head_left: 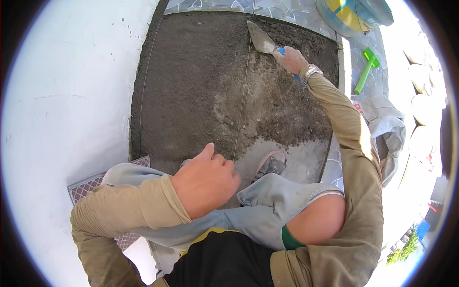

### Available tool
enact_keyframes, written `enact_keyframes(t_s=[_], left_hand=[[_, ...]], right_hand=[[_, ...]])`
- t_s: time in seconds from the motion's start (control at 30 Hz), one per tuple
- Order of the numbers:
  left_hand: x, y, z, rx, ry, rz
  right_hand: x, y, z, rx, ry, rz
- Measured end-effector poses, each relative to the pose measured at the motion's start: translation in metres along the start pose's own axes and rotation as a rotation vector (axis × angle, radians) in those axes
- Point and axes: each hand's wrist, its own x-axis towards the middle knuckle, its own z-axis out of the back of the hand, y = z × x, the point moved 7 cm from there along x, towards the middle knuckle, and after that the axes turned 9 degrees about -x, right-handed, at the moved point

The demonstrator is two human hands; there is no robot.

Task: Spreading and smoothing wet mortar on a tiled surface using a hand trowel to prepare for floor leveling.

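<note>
My right hand (292, 61), with a metal watch at the wrist, is closed around the blue handle of a pointed trowel (261, 39). The blade lies on or just over the wet grey mortar (191, 71) at the far side, its tip pointing away to the left. Over my bent legs, my left hand (206, 181) is loosely fisted with the thumb sticking out. Nothing shows in it, though the curled fingertips are partly hidden. A thin string (243, 91) runs lengthwise above the mortar, passing by the blade. Lighter, rougher mortar lies right of the string.
A white wall (67, 86) borders the left side, with patterned tiles (86, 189) against it. On the right paving sit a green mallet (367, 71), a bucket (354, 16) and a crumpled sack (385, 119). A second string (146, 86) runs near the wall. My sandaled foot (271, 165) stands at the mortar's near edge.
</note>
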Motion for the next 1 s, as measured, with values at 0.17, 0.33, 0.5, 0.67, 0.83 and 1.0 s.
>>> enact_keyframes(t_s=[0.17,0.33,0.5,0.67,0.83,1.0], left_hand=[[0.003,0.003,-0.016,-0.119,0.218,-0.090],[0.001,0.012,-0.019,-0.158,0.203,-0.127],[-0.007,0.026,-0.010,-0.202,0.128,-0.108],[-0.016,0.030,-0.007,-0.200,0.182,-0.057],[-0.012,0.020,-0.004,-0.211,0.190,-0.144],[-0.012,0.017,-0.004,-0.176,0.189,-0.154]], right_hand=[[-0.049,0.008,-0.018,0.295,0.282,0.046],[-0.047,0.002,-0.013,0.522,0.164,-0.096],[-0.058,0.027,-0.028,0.215,0.317,0.157],[-0.153,0.065,-0.056,0.237,0.461,0.169],[-0.154,0.069,-0.045,0.155,0.335,0.224],[-0.191,0.089,-0.062,0.170,0.388,0.325]])
